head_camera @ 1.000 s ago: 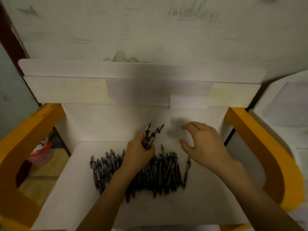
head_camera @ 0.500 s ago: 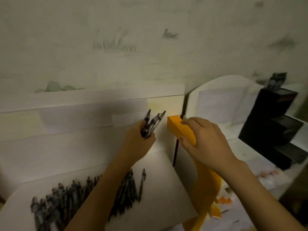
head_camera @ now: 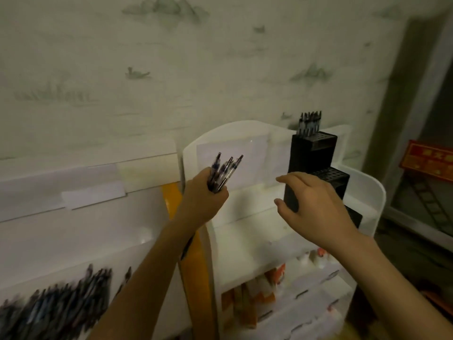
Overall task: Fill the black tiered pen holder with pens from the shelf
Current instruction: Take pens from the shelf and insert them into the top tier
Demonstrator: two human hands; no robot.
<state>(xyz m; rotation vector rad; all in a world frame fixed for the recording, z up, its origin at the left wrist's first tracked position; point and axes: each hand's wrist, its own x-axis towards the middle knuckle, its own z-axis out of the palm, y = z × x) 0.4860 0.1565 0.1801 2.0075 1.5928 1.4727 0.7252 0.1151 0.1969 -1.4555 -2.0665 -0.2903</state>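
Left hand grip still clutches pens; right hand spread, now before holder.

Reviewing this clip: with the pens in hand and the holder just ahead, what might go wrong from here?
1. The left hand grips a splayed bundle of clear-barrelled pens; one may slip out.
2. The right hand reaches in front of the tall black tiered pen holder on the white shelf unit; a nudge might tip it.

Two bare forearms reach in from the near edge, with no sleeve, watch, ring or glove visible on either. The left hand and right hand show short, unpainted nails where fingertips are visible.
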